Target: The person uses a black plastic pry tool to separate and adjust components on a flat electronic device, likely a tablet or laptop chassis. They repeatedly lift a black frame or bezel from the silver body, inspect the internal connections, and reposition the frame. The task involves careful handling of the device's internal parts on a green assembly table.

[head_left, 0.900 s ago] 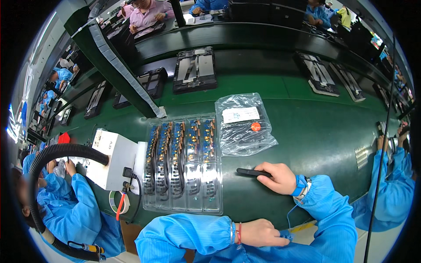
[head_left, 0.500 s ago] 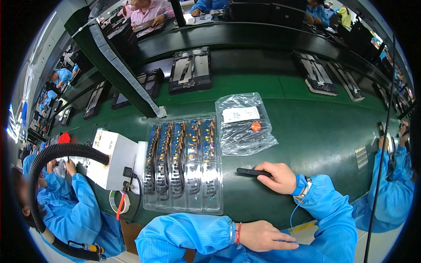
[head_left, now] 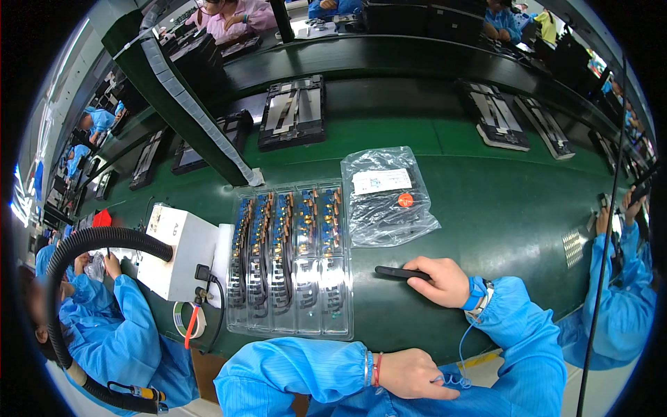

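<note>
My right hand (head_left: 439, 281) is closed around a slim black stick-like tool (head_left: 397, 272), whose free end points left over the green work surface. A blue wrist strap (head_left: 475, 295) sits on that wrist, with a thin blue cord running down from it. Near the lower edge, my left hand (head_left: 408, 374) lies across in front of my body, one finger stretched out and the others curled. Its fingers hold the coiled part of the blue cord (head_left: 457, 379). Left of my right hand stands a clear plastic tray (head_left: 349, 306) with rows of small cable parts.
A clear bag (head_left: 375, 222) with dark contents lies beyond the tray. At left stand a white box (head_left: 182, 243) with a black hose (head_left: 111, 236) and a tape roll (head_left: 189, 321). Black device frames (head_left: 293, 115) lie on the belt. Co-workers sit on both sides and opposite.
My left hand's fingers have curled, and the cord's coil now shows beside them. The device frames have shifted slightly left. The co-worker at right has raised a hand. My right hand stays still.
</note>
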The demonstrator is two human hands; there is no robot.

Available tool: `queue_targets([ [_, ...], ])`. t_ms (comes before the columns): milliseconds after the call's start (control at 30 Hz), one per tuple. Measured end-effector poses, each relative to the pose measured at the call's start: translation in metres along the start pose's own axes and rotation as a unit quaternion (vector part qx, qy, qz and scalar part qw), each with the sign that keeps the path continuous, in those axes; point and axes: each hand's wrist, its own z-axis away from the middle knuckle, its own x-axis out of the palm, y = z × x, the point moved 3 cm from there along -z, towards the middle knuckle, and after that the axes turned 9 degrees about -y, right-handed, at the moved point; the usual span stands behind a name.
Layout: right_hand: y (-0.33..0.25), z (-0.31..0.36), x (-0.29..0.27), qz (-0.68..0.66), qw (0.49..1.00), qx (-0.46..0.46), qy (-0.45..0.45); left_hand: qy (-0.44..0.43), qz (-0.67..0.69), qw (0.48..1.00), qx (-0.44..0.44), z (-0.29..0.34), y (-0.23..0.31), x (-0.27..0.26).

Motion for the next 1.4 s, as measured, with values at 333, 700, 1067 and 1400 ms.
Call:
queue_targets([
  [333, 0.001, 0.0, 0.001, 0.004, 1.0, -0.005, 0.003, -0.005, 0.003, 1.0, -0.01, 0.0, 0.001, -0.003],
  [700, 0.001, 0.0, 0.001, 0.004, 1.0, -0.006, 0.002, 0.004, 0.027, 0.999, 0.03, 0.002, 0.001, 0.0],
  [1067, 0.002, 0.0, 0.001, 0.002, 1.0, -0.008, 0.004, 0.024, -0.034, 0.998, 0.048, -0.005, 0.006, -0.013],
  [1400, -0.001, 0.0, 0.0, 0.007, 1.0, -0.007, 0.0, 0.035, -0.06, 0.997, 0.042, -0.002, 0.006, -0.006],
])
